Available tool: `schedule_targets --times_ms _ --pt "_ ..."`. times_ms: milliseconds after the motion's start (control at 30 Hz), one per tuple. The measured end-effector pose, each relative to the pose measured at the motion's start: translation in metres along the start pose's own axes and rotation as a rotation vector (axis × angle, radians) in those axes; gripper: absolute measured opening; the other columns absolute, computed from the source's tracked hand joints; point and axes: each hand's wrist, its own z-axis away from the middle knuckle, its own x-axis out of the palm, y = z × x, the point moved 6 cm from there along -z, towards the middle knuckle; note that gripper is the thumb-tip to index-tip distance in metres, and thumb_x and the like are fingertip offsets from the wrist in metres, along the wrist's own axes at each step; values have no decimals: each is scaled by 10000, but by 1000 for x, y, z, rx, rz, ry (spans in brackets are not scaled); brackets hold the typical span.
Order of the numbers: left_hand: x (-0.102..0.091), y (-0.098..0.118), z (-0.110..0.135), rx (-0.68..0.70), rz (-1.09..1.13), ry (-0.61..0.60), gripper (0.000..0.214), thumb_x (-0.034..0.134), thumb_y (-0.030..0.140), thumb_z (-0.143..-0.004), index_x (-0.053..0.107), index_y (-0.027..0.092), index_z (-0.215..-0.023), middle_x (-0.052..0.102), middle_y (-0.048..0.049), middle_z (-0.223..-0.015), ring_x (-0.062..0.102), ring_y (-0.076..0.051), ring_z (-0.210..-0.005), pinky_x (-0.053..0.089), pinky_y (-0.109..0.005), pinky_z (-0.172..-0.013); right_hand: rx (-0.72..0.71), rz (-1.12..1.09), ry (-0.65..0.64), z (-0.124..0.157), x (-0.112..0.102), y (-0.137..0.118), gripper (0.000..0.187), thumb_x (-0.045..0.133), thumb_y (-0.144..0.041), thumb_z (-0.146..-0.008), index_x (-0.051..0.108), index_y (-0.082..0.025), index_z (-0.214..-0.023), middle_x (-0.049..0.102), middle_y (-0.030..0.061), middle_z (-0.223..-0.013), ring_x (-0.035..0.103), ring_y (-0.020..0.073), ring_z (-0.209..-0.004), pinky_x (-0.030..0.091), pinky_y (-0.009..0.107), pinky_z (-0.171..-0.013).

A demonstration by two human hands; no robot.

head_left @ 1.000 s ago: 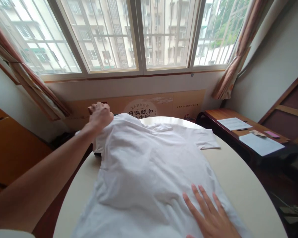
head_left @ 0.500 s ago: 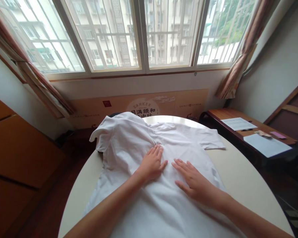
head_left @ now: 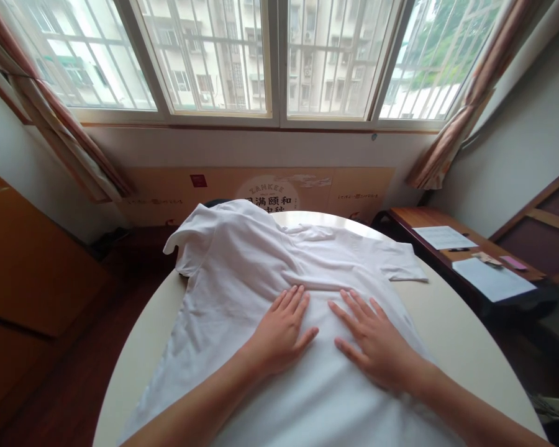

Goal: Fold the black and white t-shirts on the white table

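Observation:
A white T-shirt [head_left: 237, 267] lies spread over a round, cream-coloured table [head_left: 456, 329], its neck end toward the window. Its left sleeve droops over something dark at the table's far left edge, while the right sleeve lies flat. My left hand [head_left: 284, 326] rests palm down on the middle of the shirt, fingers stretched out. Beside it, to the right, my right hand [head_left: 372, 338] is also flat on the cloth with spread fingers. Wrinkles run across the fabric just beyond both sets of fingertips.
On the right, a low wooden table [head_left: 400, 217] holds sheets of paper [head_left: 494, 279], a pen and small items. A wooden cabinet [head_left: 37, 267] stands at the left. Behind the round table, a printed box panel [head_left: 168, 186] leans below the barred window [head_left: 214, 62].
My left hand has slid back toward me over the shirt, and creases have formed ahead of the fingertips. My right hand has shifted slightly, its fingers now more spread. The view has moved a little.

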Motion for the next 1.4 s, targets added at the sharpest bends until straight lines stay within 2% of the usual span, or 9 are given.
schedule_targets --times_ms 100,167,333,567,833,1000,1133,1233,1400 --pt "3 -1 -2 -22 -2 -32 789 434 560 -1062 298 65 -1662 197 -186 -1745 158 -310 -1631 184 -481 -1338 -36 -30 43 -32 -14 17 538 479 -551 -1063 567 -269 -1512 608 159 -1503 568 362 -1368 456 596 -1107" --pt "2 -1 -5 -22 0 -39 789 428 554 -1060 294 65 -1664 175 -185 -1748 141 -310 -1633 175 -481 -1340 -5 -73 90 -71 -27 43 450 487 -458 -1072 623 -219 -1428 687 140 -1381 631 312 -1266 500 503 -1078" --pt "2 -2 -4 -29 27 -40 786 449 537 -1051 301 67 -1663 175 -188 -1745 150 -317 -1633 178 -494 -1338 168 -39 176 -182 -48 120 360 542 -207 -1036 663 -162 -1372 665 168 -1412 584 317 -1334 439 497 -1156" --pt "8 -8 0 1 81 30 789 368 609 -1070 295 105 -1674 194 -163 -1753 164 -298 -1637 172 -478 -1341 400 -72 58 -260 -38 180 338 670 -398 -1036 654 -210 -1317 647 104 -1367 675 251 -1141 590 473 -970" --pt "12 -10 0 7 88 32 798 326 620 -1078 276 98 -1680 176 -170 -1757 154 -319 -1638 165 -490 -1339 365 -230 -251 -266 -22 185 279 721 -404 -995 710 -173 -1152 714 70 -1192 702 232 -1021 603 411 -884" --pt "15 -11 0 19 61 78 783 330 622 -1078 286 119 -1678 190 -154 -1760 169 -307 -1636 165 -465 -1338 336 -408 -419 -238 -26 169 415 840 -523 -796 678 -173 -644 733 70 -767 667 227 -685 489 297 -563" --pt "16 -11 0 23 48 82 778 332 621 -1078 287 124 -1675 202 -154 -1759 183 -305 -1635 170 -456 -1333 343 -572 -542 -218 -31 160 438 853 -587 -710 702 -178 -673 699 62 -682 610 201 -568 426 281 -464" --pt "16 -12 0 25 39 90 770 337 613 -1079 288 126 -1674 213 -154 -1758 184 -304 -1635 167 -450 -1333 346 -670 -523 -212 -34 160 401 876 -544 -664 704 -185 -715 682 36 -686 596 176 -572 420 254 -464" --pt "15 -11 0 20 44 83 773 342 613 -1077 291 120 -1672 213 -158 -1758 185 -307 -1634 170 -451 -1332 397 -750 -295 -218 -34 175 426 770 -612 -747 652 -202 -746 699 43 -763 613 188 -664 490 273 -556"
